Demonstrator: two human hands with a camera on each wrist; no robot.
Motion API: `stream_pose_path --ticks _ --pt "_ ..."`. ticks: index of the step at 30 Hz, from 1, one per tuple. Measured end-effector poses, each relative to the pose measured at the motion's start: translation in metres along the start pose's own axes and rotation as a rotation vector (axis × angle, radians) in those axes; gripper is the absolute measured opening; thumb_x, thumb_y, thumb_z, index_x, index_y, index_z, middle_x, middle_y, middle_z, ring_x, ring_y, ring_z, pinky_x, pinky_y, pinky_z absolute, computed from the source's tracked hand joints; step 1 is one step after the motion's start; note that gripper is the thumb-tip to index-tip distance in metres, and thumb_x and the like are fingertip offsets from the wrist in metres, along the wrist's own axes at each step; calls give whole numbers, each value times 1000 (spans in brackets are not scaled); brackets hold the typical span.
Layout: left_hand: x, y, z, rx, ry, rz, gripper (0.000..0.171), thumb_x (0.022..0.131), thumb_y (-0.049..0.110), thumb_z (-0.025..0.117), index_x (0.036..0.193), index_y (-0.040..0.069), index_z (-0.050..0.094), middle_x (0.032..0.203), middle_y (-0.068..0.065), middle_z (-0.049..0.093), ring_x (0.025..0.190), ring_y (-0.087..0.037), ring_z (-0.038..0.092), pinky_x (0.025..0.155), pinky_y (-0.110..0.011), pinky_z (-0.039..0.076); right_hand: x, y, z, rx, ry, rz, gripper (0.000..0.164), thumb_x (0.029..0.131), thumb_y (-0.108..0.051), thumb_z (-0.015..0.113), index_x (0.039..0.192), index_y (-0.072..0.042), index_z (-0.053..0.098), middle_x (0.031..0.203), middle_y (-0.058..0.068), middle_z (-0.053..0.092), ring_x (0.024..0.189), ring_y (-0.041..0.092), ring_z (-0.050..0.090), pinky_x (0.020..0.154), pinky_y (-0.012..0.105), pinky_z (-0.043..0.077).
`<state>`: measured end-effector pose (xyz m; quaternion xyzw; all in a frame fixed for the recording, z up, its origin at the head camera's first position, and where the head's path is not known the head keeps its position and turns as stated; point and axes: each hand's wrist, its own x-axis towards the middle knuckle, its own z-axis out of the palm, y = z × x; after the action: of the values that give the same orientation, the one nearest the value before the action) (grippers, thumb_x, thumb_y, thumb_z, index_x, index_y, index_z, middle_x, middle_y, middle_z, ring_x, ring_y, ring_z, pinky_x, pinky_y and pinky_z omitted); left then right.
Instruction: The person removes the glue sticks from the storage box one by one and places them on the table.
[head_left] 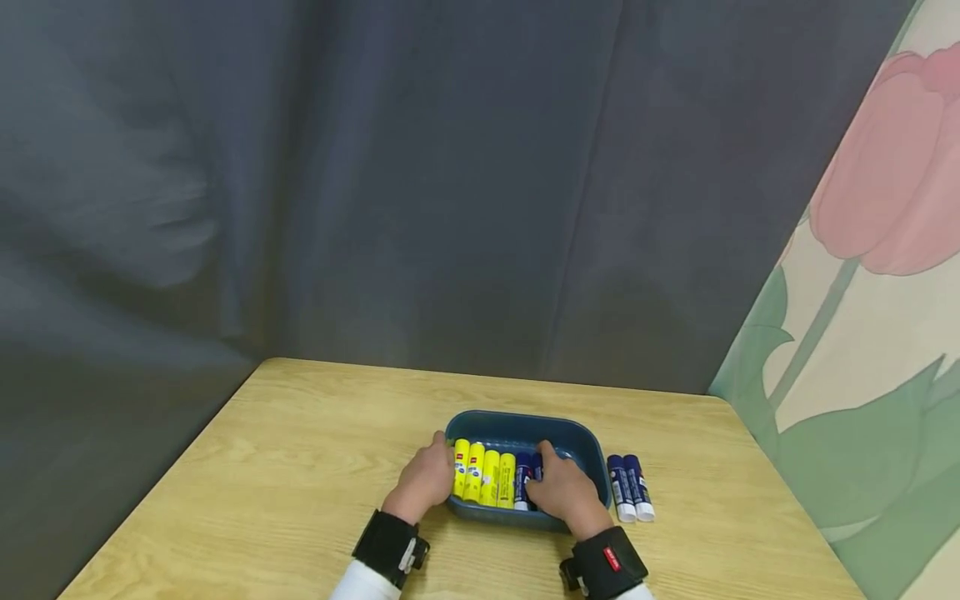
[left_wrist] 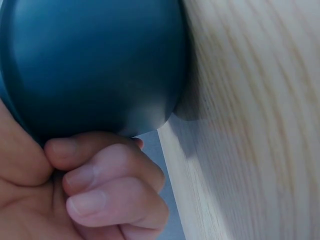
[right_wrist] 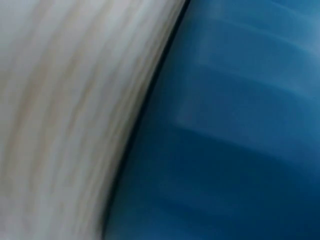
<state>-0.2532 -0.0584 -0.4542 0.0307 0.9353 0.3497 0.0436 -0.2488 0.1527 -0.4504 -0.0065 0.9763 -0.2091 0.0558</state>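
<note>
A dark blue plastic bin [head_left: 510, 518] holds a row of glue sticks: several yellow ones [head_left: 490, 479] on the left, then a dark blue one [head_left: 522, 479] with a white end. My left hand [head_left: 427, 477] grips the bin's left end. In the left wrist view its curled fingers [left_wrist: 117, 172] press against the bin's outer wall [left_wrist: 100, 65]. Reaching into the bin, my right hand [head_left: 564, 490] pinches another dark blue glue stick [head_left: 536, 464] at the row's right end, mostly hidden by the fingers. Only the bin's wall [right_wrist: 235, 125] and the tabletop show in the right wrist view.
Two more dark blue glue sticks [head_left: 630, 487] with white ends lie side by side on the wooden table [head_left: 315, 467], just right of the bin. A grey curtain [head_left: 450, 208] hangs behind the table. A flower-patterned surface [head_left: 870, 333] borders its right side.
</note>
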Motion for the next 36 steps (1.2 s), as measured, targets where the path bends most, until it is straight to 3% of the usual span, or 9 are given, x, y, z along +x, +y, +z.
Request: stream_pose_path --ticks 10,36 --pt "3 -4 -1 1 20 37 42 100 20 33 132 -8 30 68 -9 50 53 -18 47 46 -30 35 0 -4 -3 13 11 -6 65 80 -25 62 137 -5 37 119 26 56 86 29 55 77 57 48" --pt "1 0 -2 6 -13 15 41 100 20 35 131 -7 32 72 -10 51 58 -19 49 48 -31 37 -4 -2 -4 14 -28 4 64 82 -25 61 138 -6 35 119 26 56 83 28 55 76 55 49"
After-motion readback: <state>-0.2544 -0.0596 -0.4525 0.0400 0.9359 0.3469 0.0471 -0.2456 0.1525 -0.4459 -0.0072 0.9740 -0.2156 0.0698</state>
